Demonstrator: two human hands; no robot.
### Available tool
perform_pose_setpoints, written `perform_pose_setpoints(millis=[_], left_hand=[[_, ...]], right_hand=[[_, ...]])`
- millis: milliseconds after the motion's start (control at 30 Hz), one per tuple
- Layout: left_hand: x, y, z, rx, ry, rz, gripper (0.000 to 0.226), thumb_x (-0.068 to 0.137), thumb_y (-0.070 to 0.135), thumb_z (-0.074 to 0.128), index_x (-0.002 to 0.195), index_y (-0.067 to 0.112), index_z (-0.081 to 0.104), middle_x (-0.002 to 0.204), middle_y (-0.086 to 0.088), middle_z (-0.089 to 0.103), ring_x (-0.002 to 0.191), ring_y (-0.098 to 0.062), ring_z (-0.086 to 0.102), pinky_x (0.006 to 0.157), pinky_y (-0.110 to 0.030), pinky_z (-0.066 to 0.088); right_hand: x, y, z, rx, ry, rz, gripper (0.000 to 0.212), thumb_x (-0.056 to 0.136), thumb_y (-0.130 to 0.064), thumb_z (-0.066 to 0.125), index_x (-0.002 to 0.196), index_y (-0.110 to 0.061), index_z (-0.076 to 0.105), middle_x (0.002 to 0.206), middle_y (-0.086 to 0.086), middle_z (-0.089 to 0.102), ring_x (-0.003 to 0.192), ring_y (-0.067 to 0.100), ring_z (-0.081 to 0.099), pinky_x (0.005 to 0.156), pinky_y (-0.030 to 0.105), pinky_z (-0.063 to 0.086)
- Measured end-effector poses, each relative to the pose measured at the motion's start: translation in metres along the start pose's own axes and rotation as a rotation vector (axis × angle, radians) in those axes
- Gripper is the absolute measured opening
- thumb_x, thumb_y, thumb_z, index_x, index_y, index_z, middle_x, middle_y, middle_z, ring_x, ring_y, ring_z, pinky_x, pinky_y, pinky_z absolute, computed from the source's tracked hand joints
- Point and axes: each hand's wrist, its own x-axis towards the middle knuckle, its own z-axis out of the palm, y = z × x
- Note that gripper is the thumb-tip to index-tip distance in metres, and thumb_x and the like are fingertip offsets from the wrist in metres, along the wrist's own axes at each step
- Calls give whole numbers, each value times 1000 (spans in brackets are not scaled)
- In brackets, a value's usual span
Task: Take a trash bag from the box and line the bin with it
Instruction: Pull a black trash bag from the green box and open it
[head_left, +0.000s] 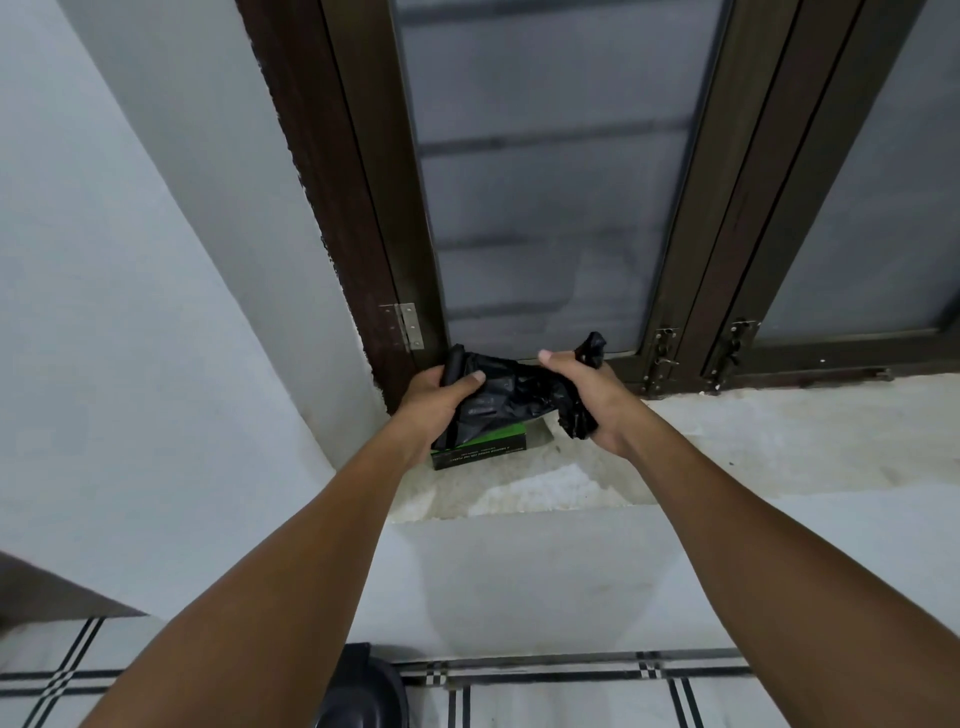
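Head view: left hand (434, 397) and right hand (587, 387) grip the black trash bag (511, 395) at centre frame, hiding most of the green box (480, 449); the dark bin (358, 691) sits at bottom edge.

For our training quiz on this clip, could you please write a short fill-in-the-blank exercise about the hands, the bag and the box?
1. The left hand and right hand both grip a crumpled ____ plastic trash bag.
2. The green and black cardboard box rests on the pale stone ____ below the window.
3. The dark round bin stands on the tiled ____.

Missing words: black; sill; floor
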Motion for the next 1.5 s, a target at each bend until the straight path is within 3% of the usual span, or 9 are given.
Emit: perform_pose_setpoints(millis=[167,267,433,700,800,967,1133,1367,1500], left_hand=[[-2,14,9,-13,86,-116,43,103,53,40,111,21,68,103,-4,71,98,-24,67,89,-34,50],[3,8,5,82,67,-47,29,102,47,53,94,23,66,102,-3,72,99,-24,68,84,-33,51],[3,0,6,107,12,-1,36,82,32,83,108,14,64,108,-10,73,98,-25,73,91,-44,59],[0,10,15,8,-52,-39,41,95,55,61,112,20,71,101,-2,79,95,-17,75,88,-32,55],[1,7,16,59,-34,-22,29,96,43,65,106,17,74,98,-4,79,95,-22,75,90,-35,56],[2,9,26,-5,50,1,14,98,28,65,100,17,73,94,-4,77,87,-18,73,71,-26,54],[2,9,45,-207,138,-32,16,98,22,65,96,9,73,99,-19,77,93,-35,75,83,-50,62],[-1,1,60,-303,242,-78,11,94,21,67,92,11,73,95,-14,78,89,-30,75,87,-51,61],[7,6,33,-532,554,-170,13,95,17,63,104,10,57,101,-12,69,79,-26,68,74,-34,62]], right_hand=[[4,0,2,-301,-3,-159,29,84,-32,83,105,-13,77,105,3,76,100,15,68,82,25,49],[8,4,2,-342,37,-164,23,85,-27,82,101,-12,78,100,3,76,96,18,69,85,29,52],[9,4,10,-333,73,-161,14,90,-26,77,87,-13,75,88,1,74,82,15,67,69,25,49],[8,2,18,-304,-1,-213,18,90,-27,77,95,-9,79,89,1,78,80,7,71,71,19,49],[6,2,19,-303,8,-222,18,90,-27,77,91,-9,79,86,-2,77,72,-2,70,63,9,47],[8,8,31,-75,110,-153,12,91,-22,76,88,-11,73,96,8,77,95,21,72,84,34,56],[6,9,49,230,201,-75,10,93,-15,72,93,-6,69,90,11,76,85,25,74,66,31,60],[1,12,62,484,318,-2,10,92,-7,71,85,-8,64,98,18,73,91,32,72,90,50,60],[12,11,42,659,457,82,35,90,-17,74,119,-11,56,115,14,70,102,31,70,81,45,61]])
